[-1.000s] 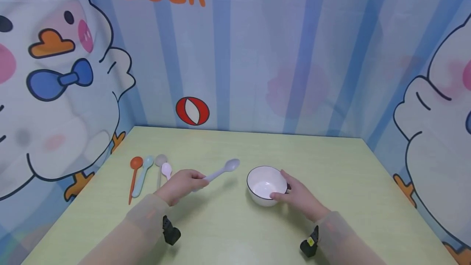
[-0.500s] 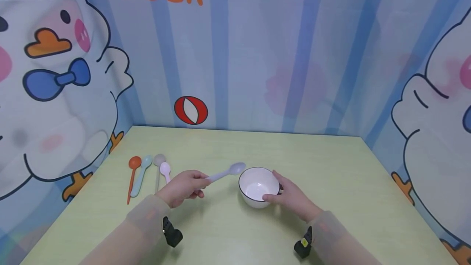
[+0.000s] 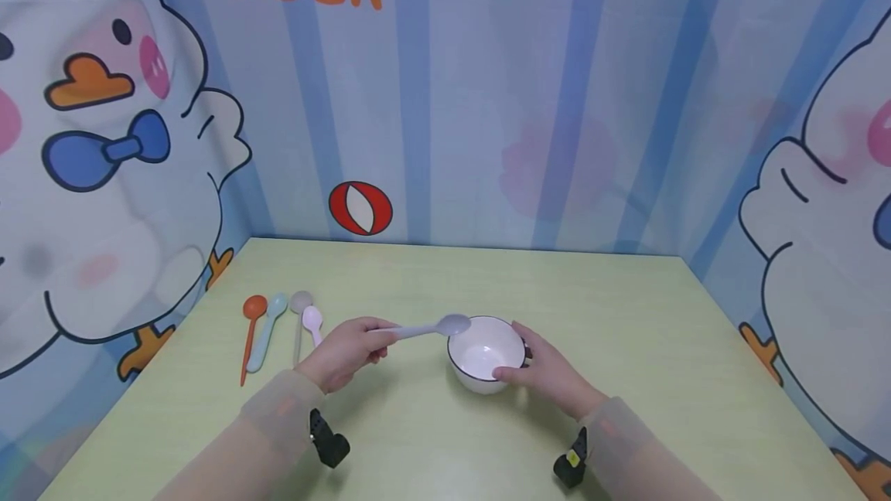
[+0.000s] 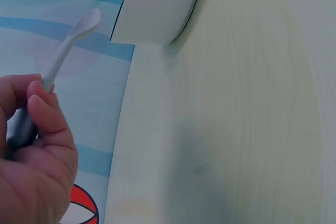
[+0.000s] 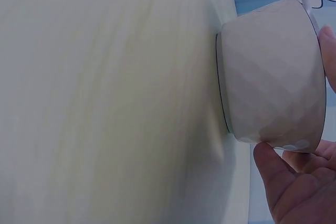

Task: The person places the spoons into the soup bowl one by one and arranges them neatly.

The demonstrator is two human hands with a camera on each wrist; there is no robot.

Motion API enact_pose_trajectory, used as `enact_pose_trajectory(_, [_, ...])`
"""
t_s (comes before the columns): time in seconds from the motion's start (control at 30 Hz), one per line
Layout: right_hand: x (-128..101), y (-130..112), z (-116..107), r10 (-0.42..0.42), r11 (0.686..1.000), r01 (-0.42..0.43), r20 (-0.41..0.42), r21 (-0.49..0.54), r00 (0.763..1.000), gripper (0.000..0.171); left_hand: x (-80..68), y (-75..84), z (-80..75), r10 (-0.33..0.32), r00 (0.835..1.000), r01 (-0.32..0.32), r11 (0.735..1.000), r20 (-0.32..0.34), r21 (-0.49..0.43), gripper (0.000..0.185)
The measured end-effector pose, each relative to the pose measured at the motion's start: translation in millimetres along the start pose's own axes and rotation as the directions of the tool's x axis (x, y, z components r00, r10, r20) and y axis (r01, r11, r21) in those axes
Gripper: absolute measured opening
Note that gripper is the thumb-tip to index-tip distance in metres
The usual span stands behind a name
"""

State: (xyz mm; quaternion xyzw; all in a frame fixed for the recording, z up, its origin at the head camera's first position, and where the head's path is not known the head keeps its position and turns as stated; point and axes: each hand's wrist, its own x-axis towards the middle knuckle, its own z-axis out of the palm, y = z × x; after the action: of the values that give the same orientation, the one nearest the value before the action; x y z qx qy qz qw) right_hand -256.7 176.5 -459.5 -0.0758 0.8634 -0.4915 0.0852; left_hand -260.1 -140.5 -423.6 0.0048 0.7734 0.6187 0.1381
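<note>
My left hand (image 3: 346, 352) pinches the handle of a pale lavender spoon (image 3: 452, 324), held level above the table. Its scoop overlaps the left rim of a white bowl (image 3: 480, 386) with a dark rim and a small side handle. Around the bowl's right side, by that handle, my right hand (image 3: 557, 373) grips it with the thumb at the rim. In the left wrist view the spoon (image 4: 60, 59) points up towards the bowl (image 4: 157, 6). Seen from the right wrist, the bowl's faceted outer wall (image 5: 273, 77) stands upright close to the tabletop.
Left of my left hand lie an orange spoon (image 3: 254, 306), a light blue spoon (image 3: 267, 335), a grey spoon (image 3: 302, 301) and a pale pink spoon (image 3: 312, 320), the last two partly hidden. The pale table (image 3: 557, 277) ends at a striped duck curtain (image 3: 473, 99).
The bowl has shifted left in my right hand. My left hand has swung the spoon to the right and levelled it, so its scoop now overlaps the bowl's rim.
</note>
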Motion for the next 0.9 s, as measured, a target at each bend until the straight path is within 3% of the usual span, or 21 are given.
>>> enact_pose_trajectory(0.17, [-0.3,-1.7,1.4,-0.001,1.0,0.001,-0.001,0.003,1.0,0.097,1.1,0.9,1.9,-0.002,1.0,0.002,0.999,0.009,-0.054,0.029])
enact_pose_trajectory(0.37, [-0.6,-2.2,2.0,0.003,1.0,-0.003,-0.003,0.014,1.0,0.095,5.2,-0.6,4.0,0.007,0.998,-0.014,0.993,-0.059,-0.119,0.028])
enact_pose_trajectory(0.57, [0.2,-2.5,3.9,-0.01,1.0,0.01,0.001,0.02,1.0,0.095,5.5,-0.1,4.8,-0.019,0.996,-0.004,0.962,-0.083,-0.274,0.031])
enact_pose_trajectory(0.7, [1.1,-4.3,5.9,-0.02,0.999,0.02,0.004,0.028,1.0,0.096,6.1,1.2,5.9,-0.019,0.996,-0.01,0.95,-0.092,-0.311,0.034])
enact_pose_trajectory(0.9, [-0.4,-4.5,8.5,-0.088,0.995,0.087,-0.024,-0.042,0.996,0.09,8.6,3.4,7.6,-0.029,0.99,-0.023,0.931,-0.137,-0.365,0.038])
